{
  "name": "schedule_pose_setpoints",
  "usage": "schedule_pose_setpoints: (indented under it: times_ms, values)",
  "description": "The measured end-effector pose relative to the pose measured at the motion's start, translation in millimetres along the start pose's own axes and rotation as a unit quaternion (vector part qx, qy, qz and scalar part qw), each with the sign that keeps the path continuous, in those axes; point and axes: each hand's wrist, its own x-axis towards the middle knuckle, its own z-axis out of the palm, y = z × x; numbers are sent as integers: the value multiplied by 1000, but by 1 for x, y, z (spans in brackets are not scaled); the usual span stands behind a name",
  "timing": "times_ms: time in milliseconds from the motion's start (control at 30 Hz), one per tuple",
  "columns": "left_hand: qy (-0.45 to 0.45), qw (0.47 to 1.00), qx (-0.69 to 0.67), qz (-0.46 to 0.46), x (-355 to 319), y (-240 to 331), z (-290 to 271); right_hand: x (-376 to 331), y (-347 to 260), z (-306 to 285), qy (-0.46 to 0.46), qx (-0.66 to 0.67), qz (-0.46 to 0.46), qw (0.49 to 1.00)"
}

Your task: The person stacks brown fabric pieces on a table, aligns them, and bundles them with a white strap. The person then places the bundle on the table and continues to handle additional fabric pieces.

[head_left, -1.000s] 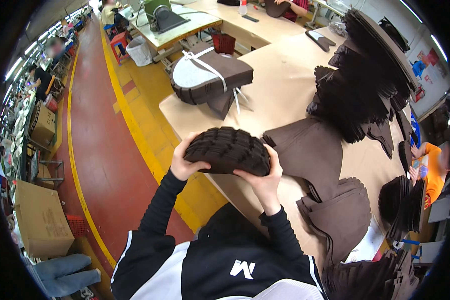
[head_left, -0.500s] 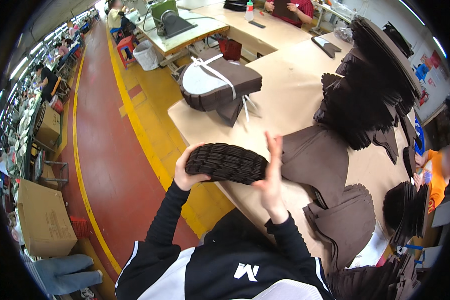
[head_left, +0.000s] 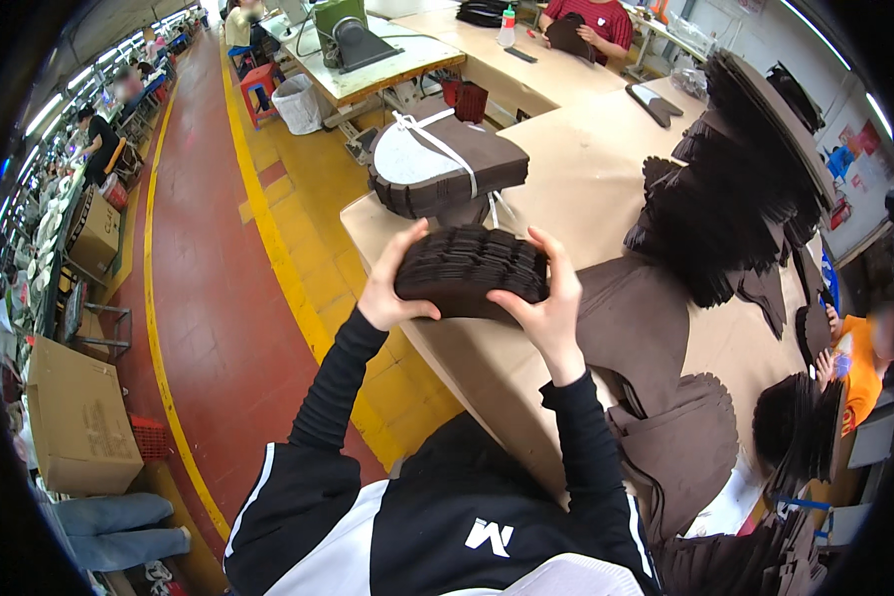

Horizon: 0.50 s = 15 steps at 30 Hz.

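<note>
Between my two hands is a thick stack of dark brown cut pieces [head_left: 472, 270] with notched edges, held over the table's near left edge. My left hand [head_left: 395, 283] grips its left end, thumb along the near side. The right end is gripped by my right hand [head_left: 548, 298], with the thumb pressed on the near face. Just beyond the stack lies a bundle of brown pieces [head_left: 492, 157] with a white top piece, tied with white strips. Right of my right hand, loose brown pieces [head_left: 634, 318] are spread on the table [head_left: 556, 164].
Tall piles of brown pieces [head_left: 725, 189] stand at the right. A co-worker in orange [head_left: 869, 363] handles pieces there; another in red [head_left: 596, 25] sits at the far side. A green machine [head_left: 353, 40] stands far left. A cardboard box [head_left: 74, 417] is beside the aisle.
My right hand, spread with fingers raised at the stack's end, has closed on it. The stack has tilted and moved slightly up and right in view.
</note>
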Motion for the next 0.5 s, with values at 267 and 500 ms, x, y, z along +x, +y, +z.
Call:
schedule_pose_setpoints:
  times_ms: [267,500]
  values:
    - [62,984,-136,-94,-24,-45,32,-30,66,17,26,117,124,985]
    - [59,994,-56,-71,-44,-47,29,-40,77,-2,-26,298,142,944]
